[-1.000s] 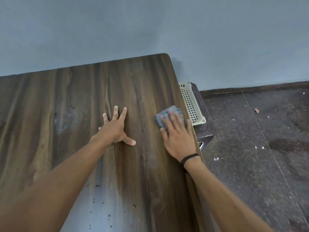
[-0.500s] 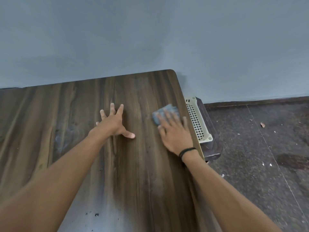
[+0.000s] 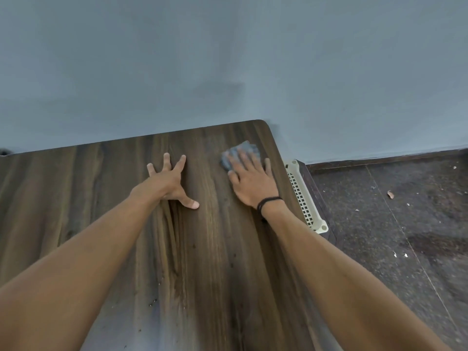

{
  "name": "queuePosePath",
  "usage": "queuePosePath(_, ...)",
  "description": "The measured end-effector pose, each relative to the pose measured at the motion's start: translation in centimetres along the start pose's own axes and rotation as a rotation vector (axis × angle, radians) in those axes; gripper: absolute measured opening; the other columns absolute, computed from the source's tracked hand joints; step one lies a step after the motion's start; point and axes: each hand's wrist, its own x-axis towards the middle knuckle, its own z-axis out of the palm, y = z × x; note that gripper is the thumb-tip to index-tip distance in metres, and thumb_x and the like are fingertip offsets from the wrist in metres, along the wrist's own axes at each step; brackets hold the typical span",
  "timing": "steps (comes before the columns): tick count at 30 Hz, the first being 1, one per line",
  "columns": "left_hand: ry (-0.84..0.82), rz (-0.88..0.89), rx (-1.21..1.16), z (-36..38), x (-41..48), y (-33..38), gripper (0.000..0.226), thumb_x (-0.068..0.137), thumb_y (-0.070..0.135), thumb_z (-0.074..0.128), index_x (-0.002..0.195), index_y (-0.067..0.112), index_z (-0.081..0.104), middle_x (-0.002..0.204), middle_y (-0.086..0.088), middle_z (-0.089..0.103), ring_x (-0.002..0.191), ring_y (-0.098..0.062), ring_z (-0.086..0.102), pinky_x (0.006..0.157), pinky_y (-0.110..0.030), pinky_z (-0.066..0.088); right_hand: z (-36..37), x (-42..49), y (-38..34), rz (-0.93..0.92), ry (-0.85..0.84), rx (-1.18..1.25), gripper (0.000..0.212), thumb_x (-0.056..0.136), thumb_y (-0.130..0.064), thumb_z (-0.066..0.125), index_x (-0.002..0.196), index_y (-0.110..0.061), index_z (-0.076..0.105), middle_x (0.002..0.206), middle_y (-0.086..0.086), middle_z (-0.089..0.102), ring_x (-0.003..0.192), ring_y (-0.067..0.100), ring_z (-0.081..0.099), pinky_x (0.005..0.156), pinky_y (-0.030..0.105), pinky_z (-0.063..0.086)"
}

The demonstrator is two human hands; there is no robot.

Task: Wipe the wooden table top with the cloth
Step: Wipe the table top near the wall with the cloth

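A dark wooden table top (image 3: pixel 101 198) fills the lower left of the head view, its far right corner against a blue-grey wall. A small blue-grey cloth (image 3: pixel 249 147) lies near that corner. My right hand (image 3: pixel 250 181) presses flat on the cloth with straight fingers, covering its near half. A black band circles that wrist. My left hand (image 3: pixel 169 182) rests on the bare wood to the left of the cloth, fingers spread and thumb out. Small dark specks dot the wood near the front.
A cream perforated plastic basket (image 3: pixel 304 198) sits on a dark low stand just beyond the table's right edge. The dark speckled floor (image 3: pixel 405 236) to the right carries bits of litter. The wall (image 3: pixel 228 59) runs directly behind the table.
My right hand has pushed the cloth away from me toward the far right corner. My left hand has stayed planted on the wood. The camera has tilted upward.
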Motion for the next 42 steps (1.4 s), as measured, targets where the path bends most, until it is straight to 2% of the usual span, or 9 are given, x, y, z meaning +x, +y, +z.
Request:
queuePosePath(2,0.021,-0.012,-0.006,0.3,0.2,-0.2,0.147,0.054,0.050,0.090,0.149,0.042,-0.021,0.156,0.004,-0.034,0.141,-0.044,-0.025,0.113,-0.067,0.010,-0.3,2.5,-0.7,0.139,0.003,0.026,0.056,0.106,-0.044,0.019,0.160,-0.038,0.004,0.168,-0.006,-0.005,0.154,0.021,-0.010,0.120,0.051,-0.010)
queuePosePath(6,0.041,0.009,-0.011,0.7,0.7,-0.9,0.148,0.049,0.050,0.092,0.149,0.045,-0.017,0.156,0.007,-0.032,0.142,-0.041,-0.025,0.111,-0.071,0.013,0.2,5.3,-3.1,-0.096,-0.085,-0.015,0.055,0.106,-0.045,0.019,0.159,-0.041,0.004,0.168,-0.007,-0.004,0.154,0.020,-0.008,0.119,0.050,-0.011)
queuePosePath(9,0.025,0.002,-0.022,0.6,1.1,-1.0,0.150,0.048,0.049,0.092,0.148,0.046,-0.019,0.155,0.009,-0.035,0.142,-0.041,-0.027,0.110,-0.071,0.013,-0.3,7.1,-2.7,0.104,-0.038,0.030,0.056,0.106,-0.043,0.020,0.160,-0.037,0.005,0.168,-0.005,-0.004,0.154,0.021,-0.009,0.120,0.051,-0.011)
queuePosePath(21,0.025,0.014,-0.025,0.6,0.7,-0.7,0.150,0.047,0.052,0.092,0.147,0.047,-0.020,0.155,0.010,-0.035,0.143,-0.040,-0.026,0.111,-0.070,0.016,0.0,6.8,-2.1,-0.130,-0.117,-0.038,0.055,0.106,-0.047,0.017,0.158,-0.042,0.002,0.168,-0.009,-0.004,0.154,0.019,-0.008,0.120,0.053,-0.009)
queuePosePath(24,0.020,0.001,-0.032,0.6,0.6,-0.8,0.150,0.049,0.050,0.092,0.147,0.047,-0.021,0.154,0.010,-0.036,0.142,-0.041,-0.027,0.111,-0.070,0.015,-0.7,7.8,-1.1,0.114,-0.013,0.006,0.056,0.106,-0.044,0.017,0.160,-0.037,0.004,0.168,-0.006,-0.004,0.154,0.021,-0.009,0.121,0.052,-0.008)
queuePosePath(28,0.013,0.011,-0.033,0.5,0.7,-0.6,0.150,0.048,0.051,0.092,0.147,0.047,-0.021,0.154,0.010,-0.036,0.142,-0.041,-0.027,0.111,-0.069,0.015,0.4,7.6,-3.0,-0.128,-0.086,-0.049,0.055,0.106,-0.046,0.018,0.159,-0.040,0.004,0.168,-0.006,-0.003,0.154,0.020,-0.008,0.120,0.052,-0.008)
queuePosePath(32,0.028,-0.001,-0.033,0.6,0.8,-1.0,0.150,0.048,0.050,0.092,0.147,0.047,-0.021,0.154,0.010,-0.036,0.141,-0.041,-0.027,0.111,-0.070,0.015,-0.8,8.7,-2.5,0.101,-0.026,-0.005,0.056,0.106,-0.042,0.019,0.160,-0.036,0.004,0.168,-0.003,-0.004,0.154,0.022,-0.009,0.120,0.052,-0.009)
queuePosePath(36,0.020,0.022,-0.016,0.6,1.3,-1.0,0.151,0.046,0.052,0.092,0.147,0.046,-0.021,0.154,0.009,-0.036,0.142,-0.041,-0.026,0.111,-0.070,0.013,-0.3,7.1,-2.5,-0.111,-0.122,-0.025,0.056,0.106,-0.043,0.021,0.159,-0.041,0.005,0.168,-0.008,-0.003,0.154,0.019,-0.007,0.119,0.053,-0.010)
queuePosePath(42,0.023,0.011,-0.025,0.6,1.2,-0.9,0.149,0.049,0.050,0.092,0.148,0.045,-0.021,0.155,0.009,-0.035,0.142,-0.041,-0.026,0.111,-0.070,0.013,-0.1,7.3,-3.2,-0.019,-0.063,-0.036,0.057,0.106,-0.042,0.020,0.160,-0.036,0.004,0.168,-0.002,-0.004,0.154,0.024,-0.008,0.120,0.052,-0.010)
